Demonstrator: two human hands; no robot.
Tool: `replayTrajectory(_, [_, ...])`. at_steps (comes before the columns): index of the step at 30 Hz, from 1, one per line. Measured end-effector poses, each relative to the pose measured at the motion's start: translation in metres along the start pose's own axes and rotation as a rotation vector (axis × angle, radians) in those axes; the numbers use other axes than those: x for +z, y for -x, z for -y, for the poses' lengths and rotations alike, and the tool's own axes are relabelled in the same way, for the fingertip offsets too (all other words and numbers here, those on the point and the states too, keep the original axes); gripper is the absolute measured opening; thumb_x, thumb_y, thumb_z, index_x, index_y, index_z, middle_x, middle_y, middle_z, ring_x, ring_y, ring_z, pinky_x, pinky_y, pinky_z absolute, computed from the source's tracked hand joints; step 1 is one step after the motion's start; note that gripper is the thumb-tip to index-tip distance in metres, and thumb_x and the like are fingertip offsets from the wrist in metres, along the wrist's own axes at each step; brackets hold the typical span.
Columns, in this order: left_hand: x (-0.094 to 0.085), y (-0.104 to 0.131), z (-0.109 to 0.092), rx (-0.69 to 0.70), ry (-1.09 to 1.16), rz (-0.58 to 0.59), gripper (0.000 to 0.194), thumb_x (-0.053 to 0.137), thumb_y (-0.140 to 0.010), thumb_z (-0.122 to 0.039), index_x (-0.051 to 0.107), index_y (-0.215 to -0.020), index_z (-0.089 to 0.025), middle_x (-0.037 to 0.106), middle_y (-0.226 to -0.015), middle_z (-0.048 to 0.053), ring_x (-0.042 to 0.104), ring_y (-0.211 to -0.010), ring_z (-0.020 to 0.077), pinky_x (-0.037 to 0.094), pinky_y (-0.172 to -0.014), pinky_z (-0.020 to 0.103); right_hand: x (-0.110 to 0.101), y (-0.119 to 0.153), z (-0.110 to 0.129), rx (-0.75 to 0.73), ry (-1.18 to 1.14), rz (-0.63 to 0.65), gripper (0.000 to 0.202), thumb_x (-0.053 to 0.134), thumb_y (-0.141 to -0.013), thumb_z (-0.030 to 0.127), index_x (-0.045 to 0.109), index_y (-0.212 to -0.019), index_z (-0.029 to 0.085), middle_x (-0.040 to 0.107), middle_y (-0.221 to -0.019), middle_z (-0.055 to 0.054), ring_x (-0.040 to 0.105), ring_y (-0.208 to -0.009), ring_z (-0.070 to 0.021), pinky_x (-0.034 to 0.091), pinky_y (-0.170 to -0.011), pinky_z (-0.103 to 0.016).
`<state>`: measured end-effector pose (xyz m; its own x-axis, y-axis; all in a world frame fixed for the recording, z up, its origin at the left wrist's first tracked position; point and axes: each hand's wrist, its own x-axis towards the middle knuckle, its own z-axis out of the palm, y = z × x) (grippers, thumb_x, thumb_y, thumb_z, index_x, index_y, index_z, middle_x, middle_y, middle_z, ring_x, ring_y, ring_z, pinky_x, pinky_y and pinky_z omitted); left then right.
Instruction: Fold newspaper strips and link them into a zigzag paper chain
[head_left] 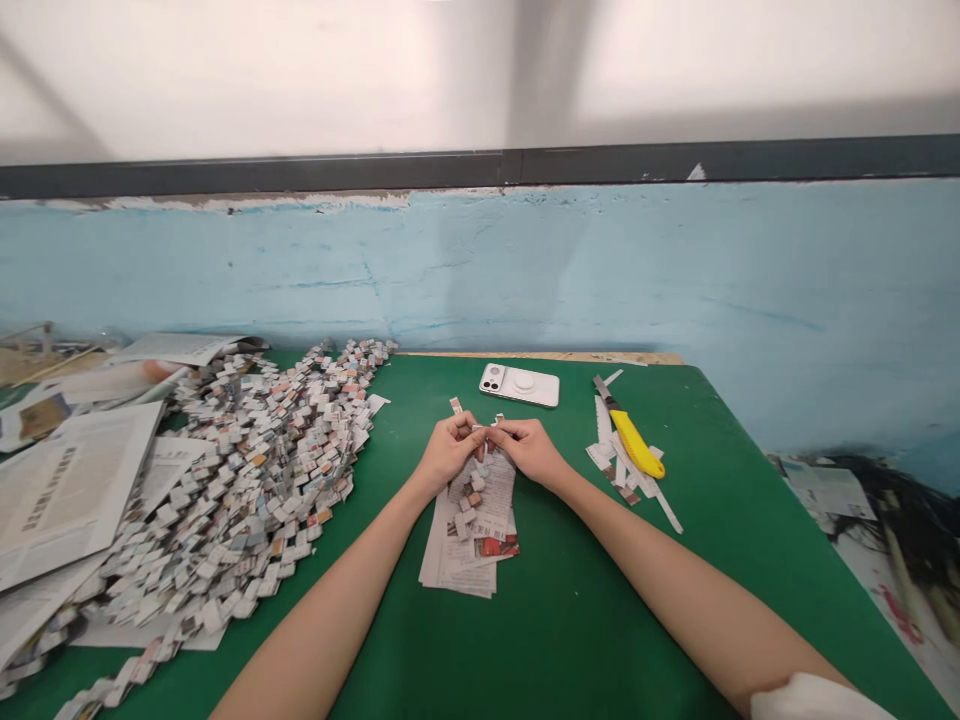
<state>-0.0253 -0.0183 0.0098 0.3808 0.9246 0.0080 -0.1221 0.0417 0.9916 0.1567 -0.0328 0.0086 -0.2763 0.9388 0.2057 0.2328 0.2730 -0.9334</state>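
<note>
Above the middle of the green table, my left hand [452,447] and my right hand [527,446] meet at the fingertips. Both are closed, pinching the upper end of a short folded-paper chain [470,503]. The chain hangs down over a stack of cut newspaper pieces [457,572]. A small paper strip end sticks up beyond my left fingers, and another shows by my right fingertips. The exact folds between the fingers are too small to make out.
A large heap of folded-paper chain [247,490] covers the left side, beside newspaper sheets [67,490]. A white phone [536,386] lies beyond my hands. At right, a yellow-handled cutter [636,442] rests on paper scraps [601,420]. A blue wall [540,270] rises behind the table [600,620].
</note>
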Motion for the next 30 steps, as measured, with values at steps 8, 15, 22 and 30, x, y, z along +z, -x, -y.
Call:
replayTrajectory(8, [0.002, 0.0, -0.001, -0.007, 0.096, -0.003, 0.036, 0.071, -0.087, -0.05, 0.058, -0.082, -0.017, 0.064, -0.059, 0.001, 0.055, -0.052, 0.0119, 0.042, -0.056, 0.024, 0.001, 0.0, 0.003, 0.002, 0.009, 0.015, 0.051, 0.054, -0.098, 0.056, 0.072, -0.069, 0.017, 0.065, -0.066, -0.002, 0.053, -0.063, -0.0148, 0.038, -0.063, -0.026])
replayTrajectory(15, [-0.001, -0.004, 0.006, -0.003, 0.107, -0.049, 0.043, 0.074, -0.083, -0.054, 0.052, -0.077, -0.018, 0.061, -0.055, -0.001, 0.051, -0.05, 0.0108, 0.039, -0.056, 0.023, 0.002, 0.0, 0.002, 0.047, -0.006, -0.049, 0.052, 0.055, -0.097, 0.056, 0.068, -0.065, 0.017, 0.048, -0.053, 0.002, 0.039, -0.053, -0.0117, 0.032, -0.057, -0.026])
replayTrajectory(22, [-0.003, -0.005, 0.009, -0.021, 0.11, -0.065, 0.045, 0.075, -0.082, -0.057, 0.05, -0.077, -0.019, 0.06, -0.054, -0.003, 0.049, -0.049, 0.0102, 0.038, -0.056, 0.023, 0.003, 0.001, -0.002, 0.046, -0.007, -0.034, 0.057, 0.05, -0.098, 0.06, 0.066, -0.065, 0.017, 0.037, -0.049, 0.004, 0.035, -0.05, -0.0115, 0.028, -0.053, -0.026])
replayTrajectory(30, [-0.003, -0.006, 0.01, -0.024, 0.098, -0.059, 0.047, 0.074, -0.081, -0.058, 0.049, -0.077, -0.019, 0.058, -0.054, -0.003, 0.049, -0.049, 0.0102, 0.038, -0.056, 0.023, 0.003, 0.001, 0.004, 0.077, -0.032, -0.047, 0.06, 0.05, -0.095, 0.065, 0.067, -0.063, 0.017, 0.041, -0.049, 0.002, 0.036, -0.05, -0.0121, 0.03, -0.052, -0.027])
